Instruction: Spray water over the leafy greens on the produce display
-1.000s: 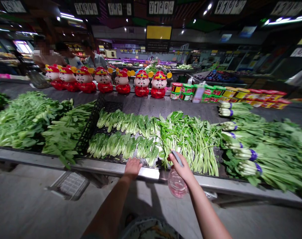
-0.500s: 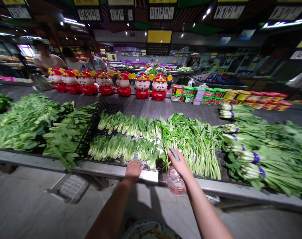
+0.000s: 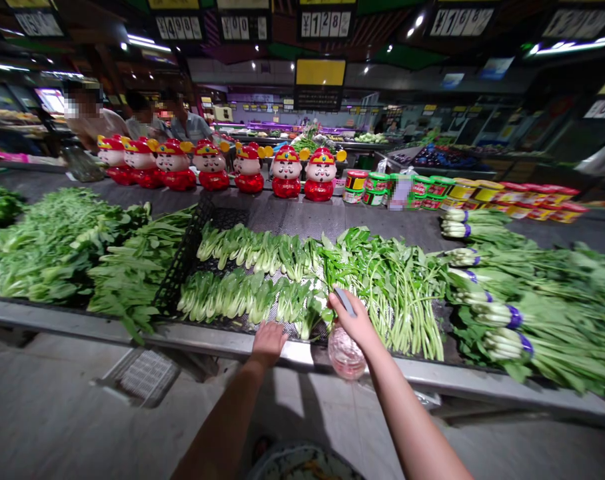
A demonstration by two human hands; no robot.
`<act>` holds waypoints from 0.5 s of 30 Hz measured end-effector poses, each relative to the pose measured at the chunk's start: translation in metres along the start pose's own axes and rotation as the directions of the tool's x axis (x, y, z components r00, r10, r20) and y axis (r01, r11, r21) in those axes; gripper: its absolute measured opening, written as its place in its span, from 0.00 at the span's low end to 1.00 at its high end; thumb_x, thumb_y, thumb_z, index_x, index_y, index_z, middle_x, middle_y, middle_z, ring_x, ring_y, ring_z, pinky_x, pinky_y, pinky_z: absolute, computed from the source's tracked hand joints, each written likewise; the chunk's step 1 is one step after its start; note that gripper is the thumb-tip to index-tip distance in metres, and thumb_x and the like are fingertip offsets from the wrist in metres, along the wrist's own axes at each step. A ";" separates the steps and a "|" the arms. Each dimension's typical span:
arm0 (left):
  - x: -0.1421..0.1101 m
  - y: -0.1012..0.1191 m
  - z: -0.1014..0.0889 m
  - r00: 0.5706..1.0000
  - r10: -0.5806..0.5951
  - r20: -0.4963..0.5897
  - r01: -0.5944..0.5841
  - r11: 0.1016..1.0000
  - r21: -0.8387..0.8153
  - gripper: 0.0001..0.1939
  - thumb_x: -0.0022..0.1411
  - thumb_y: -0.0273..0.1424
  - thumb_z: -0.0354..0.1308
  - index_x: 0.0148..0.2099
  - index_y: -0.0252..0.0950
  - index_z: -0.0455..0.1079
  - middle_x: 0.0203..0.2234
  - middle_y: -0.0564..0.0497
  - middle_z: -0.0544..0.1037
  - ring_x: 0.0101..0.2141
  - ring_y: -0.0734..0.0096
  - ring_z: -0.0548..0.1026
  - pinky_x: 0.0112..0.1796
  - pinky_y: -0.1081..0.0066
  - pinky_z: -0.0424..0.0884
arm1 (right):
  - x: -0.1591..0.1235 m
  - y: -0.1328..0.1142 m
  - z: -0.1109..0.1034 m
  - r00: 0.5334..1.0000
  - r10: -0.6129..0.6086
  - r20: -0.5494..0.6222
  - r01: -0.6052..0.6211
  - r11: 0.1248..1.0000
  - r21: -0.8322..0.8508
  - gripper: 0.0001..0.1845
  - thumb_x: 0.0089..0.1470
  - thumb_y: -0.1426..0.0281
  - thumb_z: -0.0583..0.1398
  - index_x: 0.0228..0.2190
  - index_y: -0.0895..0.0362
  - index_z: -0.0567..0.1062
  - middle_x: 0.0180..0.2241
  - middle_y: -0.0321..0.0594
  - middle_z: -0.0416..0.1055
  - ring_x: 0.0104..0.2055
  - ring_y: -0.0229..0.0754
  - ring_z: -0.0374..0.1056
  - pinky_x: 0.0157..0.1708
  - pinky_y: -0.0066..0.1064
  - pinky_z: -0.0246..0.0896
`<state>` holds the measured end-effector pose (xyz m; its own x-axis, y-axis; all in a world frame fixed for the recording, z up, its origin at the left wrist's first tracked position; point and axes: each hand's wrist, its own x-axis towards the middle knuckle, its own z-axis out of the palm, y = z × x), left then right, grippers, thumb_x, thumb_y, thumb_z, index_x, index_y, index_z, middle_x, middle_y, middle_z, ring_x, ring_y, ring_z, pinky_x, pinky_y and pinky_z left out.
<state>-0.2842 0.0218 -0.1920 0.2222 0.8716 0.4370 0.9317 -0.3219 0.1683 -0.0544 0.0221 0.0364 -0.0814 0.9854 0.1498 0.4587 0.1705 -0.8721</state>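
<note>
My right hand (image 3: 355, 323) is closed round the top of a clear spray bottle (image 3: 343, 357) with pinkish liquid, its grey nozzle (image 3: 344, 301) pointing at the greens. The bottle hangs just over the metal front rim (image 3: 222, 337) of the vegetable stand. My left hand (image 3: 268, 339) rests flat on that rim, fingers together, holding nothing. Right in front lie two rows of bok choy (image 3: 247, 293) on a black mesh crate, and beside them a pile of long-stemmed leafy greens (image 3: 392, 287).
Loose leafy greens (image 3: 57, 243) fill the left of the stand; bundles with purple bands (image 3: 502, 313) fill the right. Red figurine jars (image 3: 210, 167) and coloured tins (image 3: 462, 190) line the back. People stand behind at far left. A floor drain grate (image 3: 142, 373) lies below left.
My right hand with the spray bottle has moved slightly up and to the left, closer to the bok choy. My left hand has stayed on the rim.
</note>
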 end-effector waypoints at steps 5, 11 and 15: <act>0.001 0.001 -0.003 0.999 -0.015 0.044 0.015 1.000 -0.016 0.18 0.65 0.37 0.43 0.48 0.36 0.69 0.42 0.43 0.77 0.48 0.58 0.70 0.56 0.54 0.55 | 0.011 -0.006 0.008 0.999 -0.034 0.013 0.035 0.996 -0.077 0.23 0.56 0.51 0.49 0.30 0.56 0.72 0.27 0.41 0.70 0.29 0.43 0.66 0.33 0.37 0.63; 0.001 0.001 -0.003 0.998 -0.024 0.054 0.026 0.999 -0.029 0.19 0.65 0.38 0.42 0.48 0.37 0.70 0.42 0.43 0.77 0.48 0.57 0.70 0.57 0.54 0.55 | 0.008 -0.006 0.015 0.999 -0.026 0.046 0.029 0.997 -0.068 0.23 0.55 0.51 0.49 0.32 0.56 0.73 0.25 0.40 0.69 0.30 0.43 0.67 0.32 0.36 0.62; 0.000 -0.001 0.001 0.999 -0.022 0.035 0.023 0.999 -0.023 0.19 0.65 0.38 0.42 0.48 0.37 0.70 0.42 0.43 0.77 0.48 0.57 0.70 0.57 0.54 0.55 | 0.002 -0.001 0.016 0.999 0.005 0.051 -0.004 1.000 -0.012 0.23 0.55 0.52 0.50 0.37 0.56 0.73 0.28 0.42 0.71 0.31 0.44 0.68 0.31 0.36 0.64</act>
<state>-0.2844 0.0223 -0.1932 0.2113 0.8908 0.4022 0.9297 -0.3102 0.1985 -0.0692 0.0237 0.0306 -0.1239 0.9848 0.1216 0.4694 0.1661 -0.8672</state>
